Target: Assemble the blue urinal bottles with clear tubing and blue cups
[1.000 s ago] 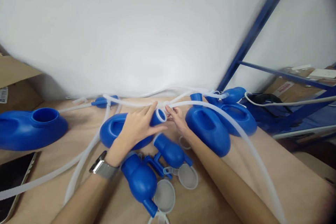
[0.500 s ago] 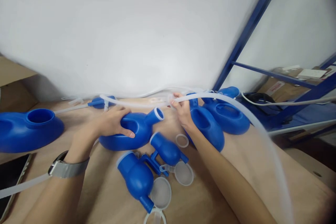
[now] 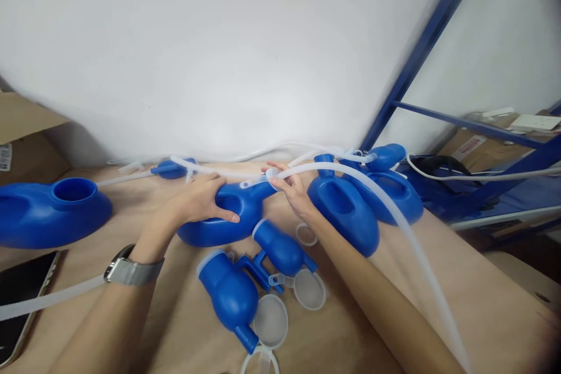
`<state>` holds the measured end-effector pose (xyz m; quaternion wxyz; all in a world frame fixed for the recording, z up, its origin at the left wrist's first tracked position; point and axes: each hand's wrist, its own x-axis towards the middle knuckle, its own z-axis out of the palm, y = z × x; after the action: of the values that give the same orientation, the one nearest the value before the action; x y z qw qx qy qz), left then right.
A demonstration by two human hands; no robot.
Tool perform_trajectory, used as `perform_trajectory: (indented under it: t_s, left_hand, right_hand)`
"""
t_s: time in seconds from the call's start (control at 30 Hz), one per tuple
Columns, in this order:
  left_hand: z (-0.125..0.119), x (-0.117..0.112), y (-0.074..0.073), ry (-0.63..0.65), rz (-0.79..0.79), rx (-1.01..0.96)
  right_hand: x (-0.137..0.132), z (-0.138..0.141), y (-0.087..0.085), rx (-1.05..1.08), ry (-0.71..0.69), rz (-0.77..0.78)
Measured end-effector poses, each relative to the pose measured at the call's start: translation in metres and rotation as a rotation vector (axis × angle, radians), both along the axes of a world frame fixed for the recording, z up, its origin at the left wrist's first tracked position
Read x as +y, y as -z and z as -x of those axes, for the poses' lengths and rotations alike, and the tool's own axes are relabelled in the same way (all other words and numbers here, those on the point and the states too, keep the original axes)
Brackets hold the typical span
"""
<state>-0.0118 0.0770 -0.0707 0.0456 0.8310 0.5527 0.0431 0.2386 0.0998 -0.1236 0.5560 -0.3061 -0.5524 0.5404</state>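
Note:
My left hand (image 3: 199,201) is wrapped over the handle of a blue plastic urinal bottle (image 3: 249,216), its thumb across the handle opening. The bottle lies on its side with the neck pointing right. At that neck, my right hand (image 3: 295,191) pinches a translucent white cap (image 3: 272,175) with a strap tab. The cap meets the mouth; whether it is seated cannot be seen. A clear hose (image 3: 390,198) runs from beside the fingers, arching right and down over my right forearm. Just below lie two blue funnel-shaped heads (image 3: 234,298) with round translucent lids (image 3: 270,321).
More blue bottles stand right (image 3: 344,210) and left (image 3: 79,219). A phone (image 3: 26,298) lies at the left edge, a loose white ring (image 3: 305,234) near my right wrist. Behind are hoses and a white wall (image 3: 245,58); a blue metal frame (image 3: 425,52) rises at right.
My right hand has moved left and slightly down, bringing the white cap to the bottle's mouth, which was bare before. My left hand stays on the bottle.

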Motion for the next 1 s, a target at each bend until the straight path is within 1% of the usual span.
perform_trajectory:
  t_s: [0.13, 0.3, 0.37, 0.47, 0.63, 0.7, 0.8, 0.9, 1.0]
  left_hand:
    - [0.001, 0.000, 0.000, 0.020, -0.002, -0.062]
    - [-0.008, -0.001, 0.000, 0.023, 0.014, -0.323]
    - [-0.014, -0.001, 0.000, -0.007, -0.023, -0.333]
    - [-0.019, -0.001, 0.001, -0.034, -0.066, -0.271]
    - [-0.016, -0.002, 0.001, 0.001, -0.015, -0.378]
    - [-0.015, -0.002, 0.000, -0.004, 0.001, -0.399]
    - [-0.016, -0.002, 0.000, 0.003, 0.010, -0.427]
    - [-0.019, -0.002, -0.002, 0.071, -0.013, -0.499]
    - [-0.023, -0.003, -0.003, 0.170, -0.020, -0.552]
  right_hand:
    - [0.000, 0.007, 0.009, 0.142, -0.005, 0.099]
    - [0.003, 0.011, 0.012, 0.266, -0.078, 0.152]
    - [0.004, 0.011, 0.012, 0.286, -0.088, 0.164]
    - [0.005, 0.009, 0.014, 0.311, -0.096, 0.188]
    - [0.000, 0.010, 0.021, 0.408, -0.180, 0.256]
    - [-0.002, 0.012, 0.025, 0.443, -0.185, 0.238]
    - [-0.006, 0.015, 0.027, 0.429, -0.180, 0.163]
    - [-0.007, 0.016, 0.026, 0.440, -0.215, 0.132]
    - [-0.007, 0.017, 0.024, 0.451, -0.207, 0.142]
